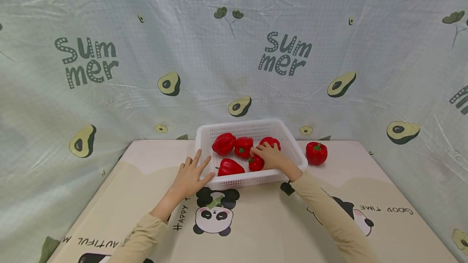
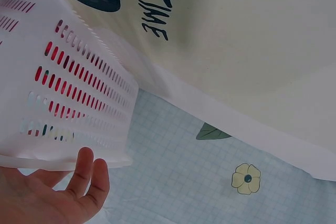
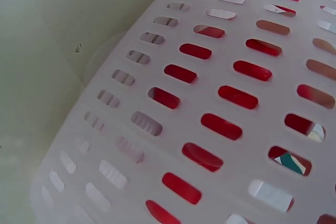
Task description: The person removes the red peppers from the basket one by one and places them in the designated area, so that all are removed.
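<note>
A white perforated plastic basket [image 1: 252, 178] holds several red bell peppers, among them one at the back left [image 1: 224, 144] and one at the front left [image 1: 230, 167]. My left hand [image 1: 188, 177] rests at the basket's left rim with its fingers spread; in the left wrist view its fingers [image 2: 84, 174] touch the rim. Reaching over the front right rim, my right hand [image 1: 270, 157] grips a red bell pepper [image 1: 256, 164], its fingers curled over it and partly hiding it. Behind that hand another red bell pepper [image 1: 269, 141] is partly covered. Through the slots, the right wrist view shows red peppers [image 3: 221, 126].
Another red bell pepper [image 1: 316, 153] with a green stem stands on the table just right of the basket. The table wears a panda-print cover [image 1: 256, 230]. Behind the basket hangs a printed cloth [image 1: 204, 104], close to its back edge.
</note>
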Tool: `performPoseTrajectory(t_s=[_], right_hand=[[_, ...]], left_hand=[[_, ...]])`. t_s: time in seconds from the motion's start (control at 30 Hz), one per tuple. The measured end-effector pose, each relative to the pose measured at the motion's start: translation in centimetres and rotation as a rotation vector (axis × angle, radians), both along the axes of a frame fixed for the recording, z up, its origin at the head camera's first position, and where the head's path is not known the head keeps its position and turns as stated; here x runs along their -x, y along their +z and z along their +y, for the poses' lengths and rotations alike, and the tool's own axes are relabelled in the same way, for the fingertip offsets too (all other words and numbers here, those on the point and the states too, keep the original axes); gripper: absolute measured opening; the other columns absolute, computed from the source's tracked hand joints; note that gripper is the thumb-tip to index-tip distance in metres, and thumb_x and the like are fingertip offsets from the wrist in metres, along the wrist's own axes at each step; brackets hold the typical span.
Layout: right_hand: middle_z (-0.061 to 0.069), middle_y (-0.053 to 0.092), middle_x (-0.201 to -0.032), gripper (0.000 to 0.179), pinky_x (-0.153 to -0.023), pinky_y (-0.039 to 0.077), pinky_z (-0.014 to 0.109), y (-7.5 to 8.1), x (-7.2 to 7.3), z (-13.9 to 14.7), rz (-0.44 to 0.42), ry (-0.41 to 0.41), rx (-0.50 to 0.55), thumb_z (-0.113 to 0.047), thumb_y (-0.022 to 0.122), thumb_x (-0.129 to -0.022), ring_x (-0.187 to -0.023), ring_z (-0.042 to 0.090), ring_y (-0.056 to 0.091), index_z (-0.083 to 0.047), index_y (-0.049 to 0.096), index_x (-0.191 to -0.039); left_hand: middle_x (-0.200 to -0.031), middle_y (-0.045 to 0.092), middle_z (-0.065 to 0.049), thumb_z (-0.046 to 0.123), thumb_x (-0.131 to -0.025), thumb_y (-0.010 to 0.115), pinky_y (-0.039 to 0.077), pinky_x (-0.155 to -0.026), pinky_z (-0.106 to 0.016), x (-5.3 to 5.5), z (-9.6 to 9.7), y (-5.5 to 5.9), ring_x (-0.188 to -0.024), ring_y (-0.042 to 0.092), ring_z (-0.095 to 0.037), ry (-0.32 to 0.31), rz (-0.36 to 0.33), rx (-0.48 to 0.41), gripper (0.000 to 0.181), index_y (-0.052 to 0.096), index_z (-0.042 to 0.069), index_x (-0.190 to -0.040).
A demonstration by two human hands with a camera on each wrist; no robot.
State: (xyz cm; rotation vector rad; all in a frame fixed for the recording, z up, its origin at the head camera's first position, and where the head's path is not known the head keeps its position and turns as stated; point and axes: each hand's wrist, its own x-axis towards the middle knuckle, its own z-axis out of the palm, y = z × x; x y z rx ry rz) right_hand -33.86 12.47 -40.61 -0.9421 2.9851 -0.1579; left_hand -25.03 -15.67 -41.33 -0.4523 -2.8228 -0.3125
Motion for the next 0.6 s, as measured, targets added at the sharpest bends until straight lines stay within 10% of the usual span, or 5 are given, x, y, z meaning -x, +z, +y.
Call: performPoseTrajectory(t_s=[0.6], right_hand=[[0.012, 0.046, -0.115, 0.062, -0.09, 0.032, 0.059, 0.39, -0.04, 0.79, 0.048, 0.018, 0.019, -0.037, 0.075, -0.066, -0.111, 0.03, 0.04, -0.019, 0.043, -0.116]], left_hand=[[-0.145, 0.026, -0.019, 0.05, -0.084, 0.047, 0.038, -0.085, -0.049, 0.06, -0.04, 0.0, -0.104, 0.04, -0.034, 0.001, -0.005, 0.008, 0.061, 0.041, 0.017, -0.134]])
